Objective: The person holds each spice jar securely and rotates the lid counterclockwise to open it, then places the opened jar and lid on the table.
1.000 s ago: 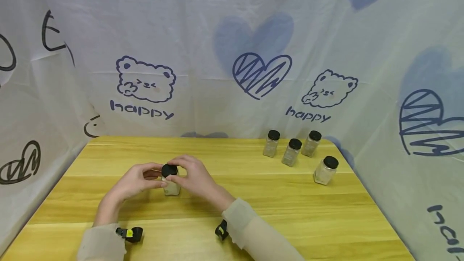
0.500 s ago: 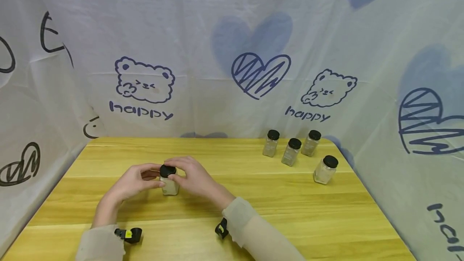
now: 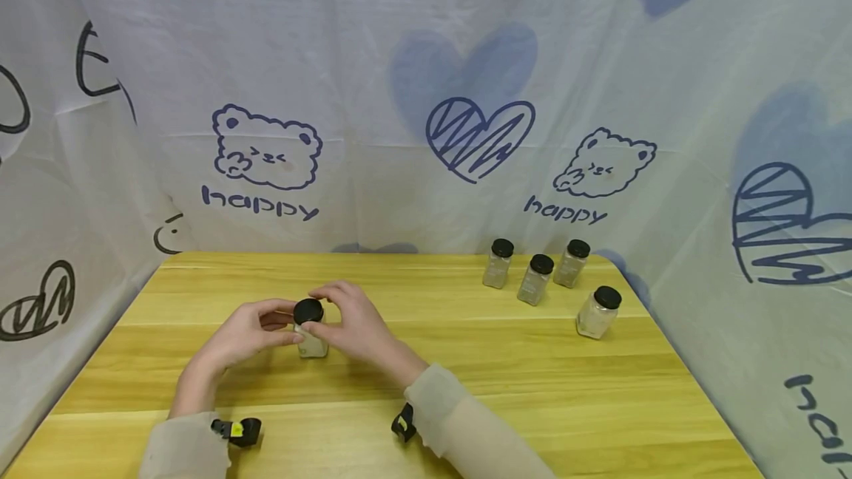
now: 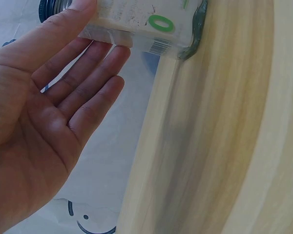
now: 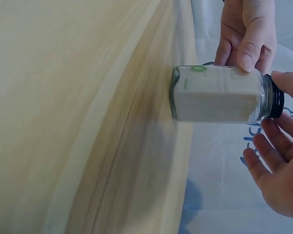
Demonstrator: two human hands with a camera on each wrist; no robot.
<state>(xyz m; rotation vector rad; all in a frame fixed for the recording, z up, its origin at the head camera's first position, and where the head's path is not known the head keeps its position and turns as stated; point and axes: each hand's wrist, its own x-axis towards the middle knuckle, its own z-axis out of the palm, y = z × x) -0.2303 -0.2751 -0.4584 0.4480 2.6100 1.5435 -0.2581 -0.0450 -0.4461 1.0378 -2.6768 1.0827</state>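
Note:
A clear glass jar (image 3: 313, 346) of pale powder stands upright on the table, left of the middle in the head view. My left hand (image 3: 248, 333) holds the jar's upper body between thumb and fingers. In the left wrist view, the thumb lies along the jar (image 4: 136, 19), which bears a green printed mark. From the right, my right hand (image 3: 359, 325) pinches the jar's black lid (image 3: 308, 310) between thumb and fingers. The right wrist view has the lid (image 5: 276, 100) sitting on the jar's neck, with the remaining fingers spread below it.
Several similar black-lidded jars stand at the table's back right, among them a wider jar (image 3: 597, 313) nearest the right edge and a slimmer jar (image 3: 535, 281). A printed white cloth (image 3: 373, 191) hangs behind the wooden table (image 3: 426, 287) and along its sides.
The right hand's fingers have shifted around the lid, baring more of its top. Its wrist has moved slightly left. The left hand and the jar stay in place.

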